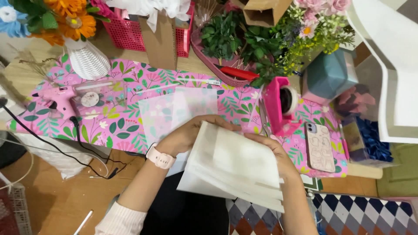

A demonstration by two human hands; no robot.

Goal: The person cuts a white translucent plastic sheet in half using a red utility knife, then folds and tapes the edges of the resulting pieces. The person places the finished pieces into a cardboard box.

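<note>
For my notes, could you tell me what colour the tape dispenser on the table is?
The tape dispenser is bright pink, seen clearly in the head view.

One head-worn camera is looking steeply down from close above, facing the far edge of the tabletop (130, 126), taking in the near floor (56, 196) and the hands (226, 139).

Wooden counter (30, 72) covered by pink leaf-print wrapping paper (130, 122). On the paper: pink glue gun (58, 99) at left, translucent sheets (178, 109) mid, pink tape dispenser (281, 106), phone (320, 146) face down at right. White ribbed vase (89, 58) and pink basket (130, 35) behind.
</note>
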